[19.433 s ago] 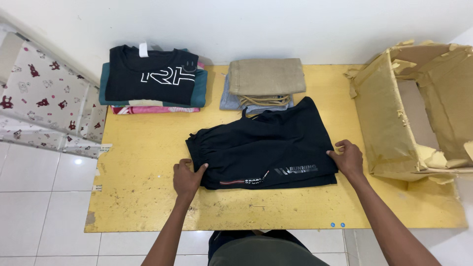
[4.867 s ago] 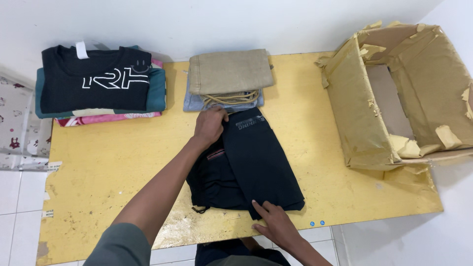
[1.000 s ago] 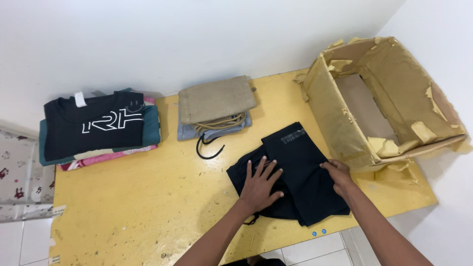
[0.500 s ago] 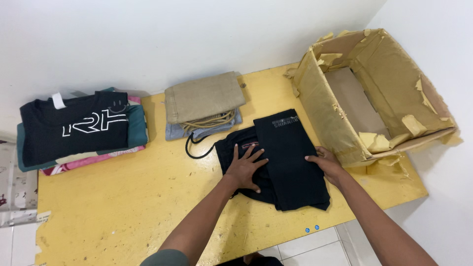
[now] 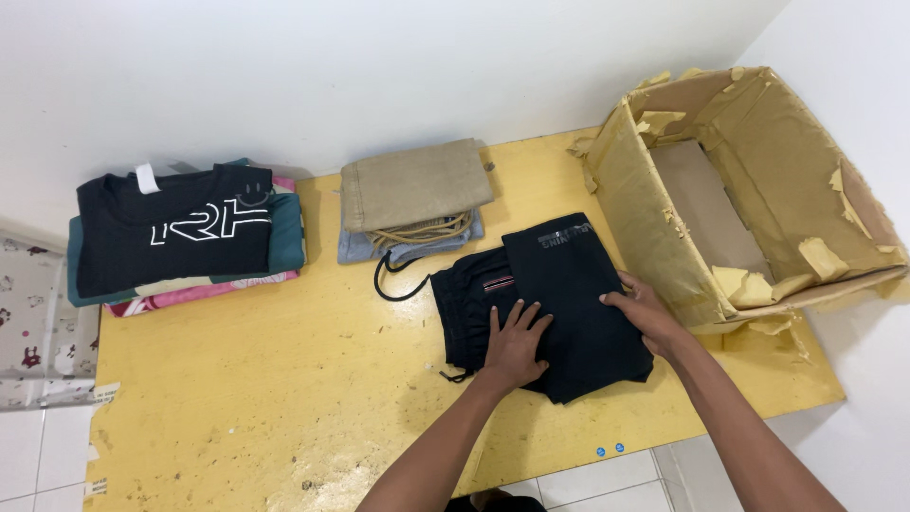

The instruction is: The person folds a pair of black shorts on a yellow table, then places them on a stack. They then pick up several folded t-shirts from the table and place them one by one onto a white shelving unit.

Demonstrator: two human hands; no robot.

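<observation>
In the head view, a folded pair of black fabric shorts (image 5: 559,294) lies on the worn yellow wooden table (image 5: 246,398), right of centre and toward the near edge. One folded panel lies on top and runs from the far edge of the garment toward the near right; a gathered waistband shows at the left side, with a short red-and-white stripe on it. A thin black drawstring (image 5: 391,284) curls out from the far left corner of the shorts onto the bare tabletop.

The left hand (image 5: 515,343) lies flat on the near left part of the shorts, fingers spread and palm down, pressing on the cloth without closing round it. The right hand (image 5: 646,313) rests on the right edge of the folded panel, fingers stretched across the fabric; it is laid on the cloth, not clenched, and whether the thumb pinches the edge cannot be told.

Just right of that hand stands a torn brown cardboard box (image 5: 654,218), open at the top, its near wall ragged.

Beyond the shorts, near the far wall, a folded beige garment (image 5: 414,183) tops a small pile with a grey piece beneath it. Far left on the table sits another pile, topped by a folded black shirt with a white line print (image 5: 175,232), with teal and pink layers underneath.
</observation>
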